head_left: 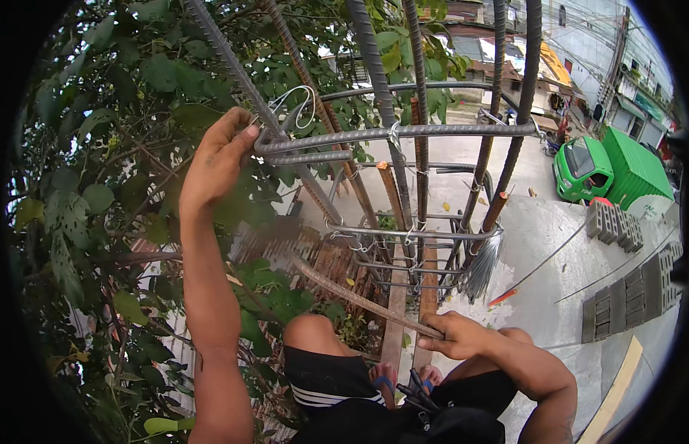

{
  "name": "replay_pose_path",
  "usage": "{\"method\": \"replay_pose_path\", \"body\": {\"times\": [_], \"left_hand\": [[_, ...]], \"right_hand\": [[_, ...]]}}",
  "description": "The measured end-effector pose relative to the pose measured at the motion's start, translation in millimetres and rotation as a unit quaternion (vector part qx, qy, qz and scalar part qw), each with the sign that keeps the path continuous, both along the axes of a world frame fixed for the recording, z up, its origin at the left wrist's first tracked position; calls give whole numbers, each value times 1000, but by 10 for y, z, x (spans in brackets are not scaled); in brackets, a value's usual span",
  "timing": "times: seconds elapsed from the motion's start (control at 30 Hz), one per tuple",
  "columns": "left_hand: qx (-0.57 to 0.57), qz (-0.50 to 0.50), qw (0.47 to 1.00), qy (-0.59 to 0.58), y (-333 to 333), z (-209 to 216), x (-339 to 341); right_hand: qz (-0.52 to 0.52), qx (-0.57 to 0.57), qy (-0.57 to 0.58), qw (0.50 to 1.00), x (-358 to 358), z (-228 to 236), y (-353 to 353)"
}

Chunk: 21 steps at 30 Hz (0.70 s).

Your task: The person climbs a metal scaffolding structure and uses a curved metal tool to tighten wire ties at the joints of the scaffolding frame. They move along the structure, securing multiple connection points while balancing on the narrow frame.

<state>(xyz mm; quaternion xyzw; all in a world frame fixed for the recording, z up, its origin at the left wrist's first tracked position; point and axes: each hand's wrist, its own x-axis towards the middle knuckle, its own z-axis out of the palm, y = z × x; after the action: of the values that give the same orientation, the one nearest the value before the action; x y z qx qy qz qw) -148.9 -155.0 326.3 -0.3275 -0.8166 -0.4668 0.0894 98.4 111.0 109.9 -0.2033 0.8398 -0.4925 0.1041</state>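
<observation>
My left hand (220, 157) is raised at the left corner of a steel stirrup (441, 131), its thumb and fingers pinched on a thin tie wire. The wire's pale loop (309, 103) curls out past a slanting vertical rebar (230, 59). Low on the right, my right hand (463, 337) is closed around the end of a short, slightly curved ribbed steel rod (348, 294), which points up and left. Several upright rebars rise through lower stirrups (426, 234), with twisted wire ties at their crossings. A bundle of loose tie wires (484, 270) hangs from the lower right corner.
Dense leaves (85, 200) crowd the left side. My feet rest on narrow wooden planks (427, 285) high above the ground. Rebar ends with cut tips stick up inside the cage. Below right are concrete blocks (633, 292) and a green truck (629, 170).
</observation>
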Motion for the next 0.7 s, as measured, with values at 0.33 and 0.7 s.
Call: {"method": "replay_pose_path", "body": {"times": [0.33, 0.7], "left_hand": [[-217, -12, 976, 31, -180, 446, 88], [-212, -33, 972, 91, -243, 468, -50]], "right_hand": [[22, 20, 14, 999, -98, -98, -17], [-25, -4, 16, 1000, -184, -206, -140]]}}
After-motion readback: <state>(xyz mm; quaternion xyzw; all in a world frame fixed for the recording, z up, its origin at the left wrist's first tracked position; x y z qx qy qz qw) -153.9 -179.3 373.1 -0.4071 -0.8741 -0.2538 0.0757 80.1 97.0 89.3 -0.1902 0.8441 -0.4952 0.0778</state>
